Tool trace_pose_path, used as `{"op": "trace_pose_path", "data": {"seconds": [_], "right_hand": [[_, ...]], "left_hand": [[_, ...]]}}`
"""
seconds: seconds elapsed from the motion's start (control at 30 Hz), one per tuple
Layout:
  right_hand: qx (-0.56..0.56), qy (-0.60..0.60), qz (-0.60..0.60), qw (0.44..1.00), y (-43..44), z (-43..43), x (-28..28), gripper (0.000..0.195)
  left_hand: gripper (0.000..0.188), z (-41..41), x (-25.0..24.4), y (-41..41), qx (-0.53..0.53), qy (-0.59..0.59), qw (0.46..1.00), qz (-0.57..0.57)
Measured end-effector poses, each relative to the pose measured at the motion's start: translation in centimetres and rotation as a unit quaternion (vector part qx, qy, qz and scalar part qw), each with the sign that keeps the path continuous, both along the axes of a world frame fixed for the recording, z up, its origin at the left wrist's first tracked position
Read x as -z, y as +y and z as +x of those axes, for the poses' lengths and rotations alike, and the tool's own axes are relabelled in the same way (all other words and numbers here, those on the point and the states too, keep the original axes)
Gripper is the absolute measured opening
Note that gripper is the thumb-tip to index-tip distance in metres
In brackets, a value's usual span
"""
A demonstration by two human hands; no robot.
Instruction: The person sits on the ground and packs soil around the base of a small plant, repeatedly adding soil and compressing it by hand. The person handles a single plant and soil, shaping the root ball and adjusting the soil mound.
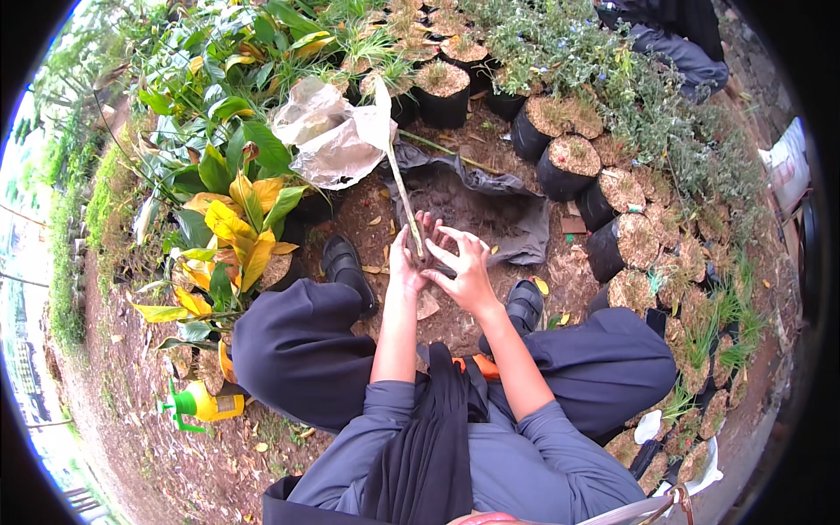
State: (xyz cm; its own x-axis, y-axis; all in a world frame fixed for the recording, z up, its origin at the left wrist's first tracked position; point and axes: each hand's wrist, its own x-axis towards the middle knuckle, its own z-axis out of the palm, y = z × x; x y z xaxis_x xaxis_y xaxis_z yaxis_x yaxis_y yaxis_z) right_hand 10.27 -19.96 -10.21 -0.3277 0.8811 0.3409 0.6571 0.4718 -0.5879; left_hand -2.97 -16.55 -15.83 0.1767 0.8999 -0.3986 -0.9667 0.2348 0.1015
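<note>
A pale plant stem (404,190) stands between my hands, its lower end in a clump of dark soil (425,258) and its far end reaching a whitish leaf or wrapping (375,121). My left hand (411,259) cups the clump from the left. On the right side, my right hand (462,266) has its fingers curved and spread, the tips at the clump. Crumpled clear plastic (335,141) lies by the far end of the stem. Beyond my hands, dark soil (459,203) rests on a black plastic sheet (533,230). How firmly the right fingers press cannot be told.
Black grow bags (567,177) of plants curve along the far and right sides. Yellowing leafy plants (243,230) crowd the left. A yellow-green spray bottle (203,405) lies near my left knee. Another person (682,52) is at the upper right. A white sack (787,167) stands at far right.
</note>
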Motion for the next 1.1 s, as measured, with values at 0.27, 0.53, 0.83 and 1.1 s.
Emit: {"op": "trace_pose_path", "data": {"seconds": [0.27,0.53,0.83,1.1], "right_hand": [[0.066,0.061,0.054,0.994,0.1,-0.5,2.0,0.043],[0.072,0.042,0.052,0.995,-0.1,-1.0,1.5,0.042],[0.020,0.028,0.026,0.999,-0.7,-1.0,-0.1,0.054],[0.041,0.028,0.007,0.999,0.0,-0.5,0.7,0.045]], "left_hand": [[0.036,1.9,-0.3,-0.4,-0.017,0.031,0.999,-0.003],[0.036,1.6,-1.1,-0.4,-0.016,0.091,0.995,-0.032],[0.038,0.9,-1.9,-0.4,-0.005,0.096,0.995,0.040],[0.032,1.8,-1.4,-0.5,0.031,0.107,0.994,0.024]]}}
